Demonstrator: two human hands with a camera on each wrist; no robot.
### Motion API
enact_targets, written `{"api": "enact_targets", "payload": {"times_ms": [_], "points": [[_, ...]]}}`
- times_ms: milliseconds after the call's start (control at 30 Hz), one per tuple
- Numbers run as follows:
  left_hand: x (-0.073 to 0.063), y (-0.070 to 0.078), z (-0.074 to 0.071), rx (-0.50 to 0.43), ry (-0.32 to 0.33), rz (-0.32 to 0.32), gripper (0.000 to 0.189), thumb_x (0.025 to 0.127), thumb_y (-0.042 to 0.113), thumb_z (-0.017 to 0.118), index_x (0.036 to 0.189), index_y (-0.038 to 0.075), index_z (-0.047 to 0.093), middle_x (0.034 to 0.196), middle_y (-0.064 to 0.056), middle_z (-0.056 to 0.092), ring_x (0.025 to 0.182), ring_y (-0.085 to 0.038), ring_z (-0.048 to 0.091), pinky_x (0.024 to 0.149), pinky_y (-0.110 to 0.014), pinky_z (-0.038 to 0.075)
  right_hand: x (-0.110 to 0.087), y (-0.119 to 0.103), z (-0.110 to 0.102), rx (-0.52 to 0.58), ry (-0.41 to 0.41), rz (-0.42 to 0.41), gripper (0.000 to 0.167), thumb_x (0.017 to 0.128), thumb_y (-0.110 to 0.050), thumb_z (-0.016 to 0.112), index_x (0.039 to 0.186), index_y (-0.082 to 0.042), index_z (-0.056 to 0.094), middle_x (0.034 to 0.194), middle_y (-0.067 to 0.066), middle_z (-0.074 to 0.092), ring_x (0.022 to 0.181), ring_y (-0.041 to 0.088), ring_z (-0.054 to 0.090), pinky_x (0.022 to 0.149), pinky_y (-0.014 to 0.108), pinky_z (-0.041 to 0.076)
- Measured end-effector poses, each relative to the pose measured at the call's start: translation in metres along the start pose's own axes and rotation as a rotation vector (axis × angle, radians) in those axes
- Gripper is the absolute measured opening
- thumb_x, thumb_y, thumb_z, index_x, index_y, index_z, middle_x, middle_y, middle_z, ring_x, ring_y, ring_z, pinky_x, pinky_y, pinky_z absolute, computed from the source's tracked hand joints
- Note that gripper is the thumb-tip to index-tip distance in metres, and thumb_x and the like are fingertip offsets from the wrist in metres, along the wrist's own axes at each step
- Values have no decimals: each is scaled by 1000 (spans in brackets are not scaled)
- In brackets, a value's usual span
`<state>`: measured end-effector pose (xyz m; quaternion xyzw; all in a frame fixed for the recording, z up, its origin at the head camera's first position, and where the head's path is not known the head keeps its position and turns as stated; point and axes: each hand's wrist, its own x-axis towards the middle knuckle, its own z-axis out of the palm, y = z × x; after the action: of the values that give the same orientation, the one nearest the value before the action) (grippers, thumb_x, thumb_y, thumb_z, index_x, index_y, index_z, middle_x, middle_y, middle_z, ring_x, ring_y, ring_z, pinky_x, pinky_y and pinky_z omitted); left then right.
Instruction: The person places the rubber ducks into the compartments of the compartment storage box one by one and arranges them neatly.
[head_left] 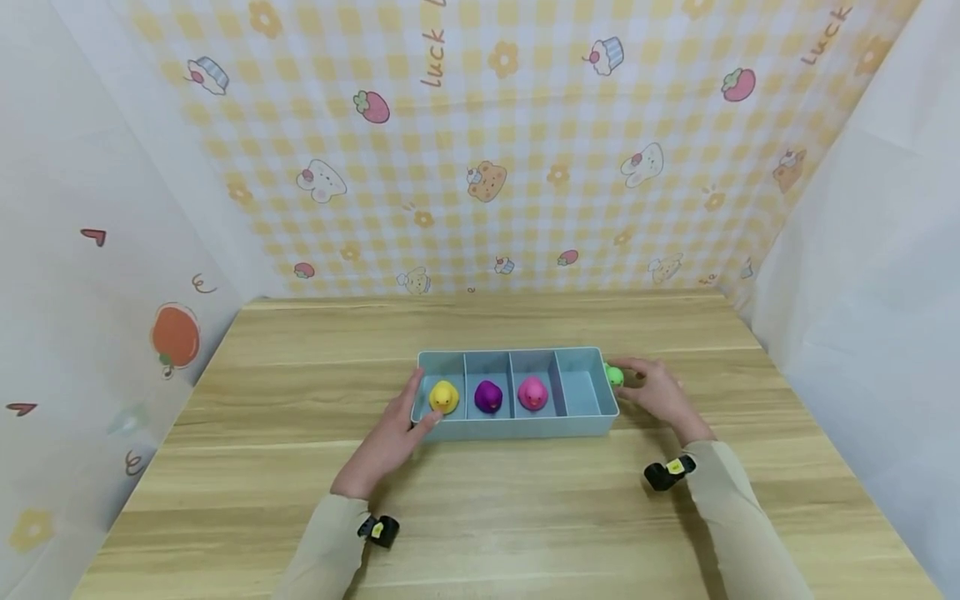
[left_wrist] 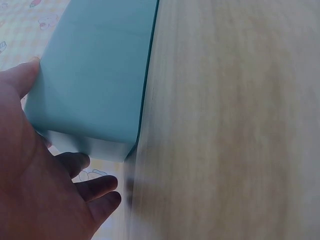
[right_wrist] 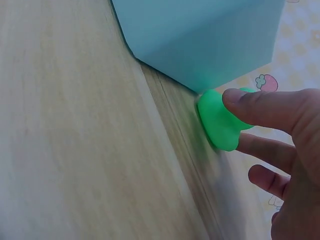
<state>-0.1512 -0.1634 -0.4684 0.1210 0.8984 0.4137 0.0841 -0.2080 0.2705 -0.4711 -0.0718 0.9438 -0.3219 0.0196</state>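
Note:
A light-blue divided box [head_left: 517, 428] lies across the table. Its compartments hold, from the left, a yellow rubber duck [head_left: 444, 398], a purple one [head_left: 488, 397] and a pink one [head_left: 533, 394]; the rightmost compartment holds nothing. My left hand [head_left: 386, 439] holds the box's left end, thumb at the front rim and index finger along the end wall; its other fingers hang loosely in the left wrist view. Beside the box's right end, my right hand [head_left: 660, 394] pinches a green rubber duck [right_wrist: 218, 120] between thumb and fingers, low at the tabletop.
The wooden table [head_left: 495, 508] reaches back to a yellow checked backdrop [head_left: 495, 225]. White sheets [head_left: 840, 250] hang at both sides. Each wrist wears a small black camera [head_left: 667, 473].

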Motion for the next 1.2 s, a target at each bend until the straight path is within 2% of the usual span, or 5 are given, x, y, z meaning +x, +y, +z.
{"api": "enact_targets", "payload": {"times_ms": [367,700,867,1067,1200], "points": [[1,1,0,2,3,12,78,98,45,47,155,22,0,160,-12,13,143,-43,16,110,-65,20,2,-1,3,2,5,-17,46,83,-11,72,127,-7,60,129,21,59,105,39,56,88,60,33],[0,1,0,6,-7,1,79,98,44,48,155,23,-2,160,-13,12,144,-43,15,110,-65,20,2,-1,3,12,14,14,43,84,-15,73,124,-8,62,129,23,58,108,40,55,84,57,26],[0,1,-1,4,-9,-1,78,98,44,48,155,24,-2,160,-13,12,144,-43,15,110,-65,20,0,-2,1,3,17,24,44,83,-18,73,125,-8,62,130,23,57,109,42,56,85,58,27],[0,1,0,4,-9,-2,78,98,44,48,155,25,-2,160,-13,12,144,-42,15,110,-65,20,-1,-4,-4,-8,14,40,46,84,-21,73,126,-10,61,132,21,57,111,44,55,89,64,36],[0,1,0,1,-8,-3,79,98,44,48,155,25,-2,160,-13,12,144,-42,15,111,-64,20,-3,-7,-7,-19,41,34,47,83,-25,74,126,-10,61,133,21,56,112,45,55,89,65,34]]}}
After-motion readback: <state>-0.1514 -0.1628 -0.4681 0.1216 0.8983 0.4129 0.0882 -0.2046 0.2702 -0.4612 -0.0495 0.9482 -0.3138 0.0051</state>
